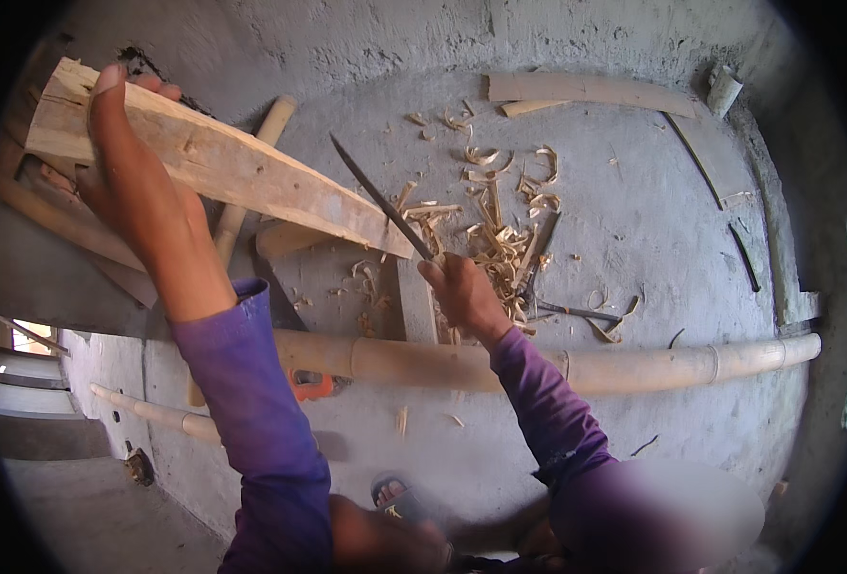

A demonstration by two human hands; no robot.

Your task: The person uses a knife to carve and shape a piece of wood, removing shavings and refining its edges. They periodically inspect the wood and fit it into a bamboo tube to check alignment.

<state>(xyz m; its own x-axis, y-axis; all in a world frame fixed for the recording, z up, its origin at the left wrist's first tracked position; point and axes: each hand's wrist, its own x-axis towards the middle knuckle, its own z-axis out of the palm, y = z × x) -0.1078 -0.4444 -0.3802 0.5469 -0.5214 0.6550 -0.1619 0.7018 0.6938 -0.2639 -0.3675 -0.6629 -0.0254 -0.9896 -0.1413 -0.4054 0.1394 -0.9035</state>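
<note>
Evidently blade work on wood: left hand (151,206) wrapped around the wide upper-left end of a tapering plank (242,177), thumb along its face, fingertips over the far edge. Right hand (467,297) closed on the handle of a long knife (371,191), blade slanting up and left past the plank's narrow end; contact with the wood cannot be told. Good practice, in my judgement: keep the wide end firmly pinned, holding fingers well back from the cutting path, blade nearly flat, strokes long, light and away from the body. Plank pale, flat-faced, patchy, with dark specks and rough, splintery edges. Blade dark, slim, narrowing to a point. Curled, papery shavings (505,253) heaped beyond the right hand on grey, scuffed concrete (624,258). Nearer the body, a smooth, round bamboo pole (653,366), ringed at its joints, lies crosswise.
</note>
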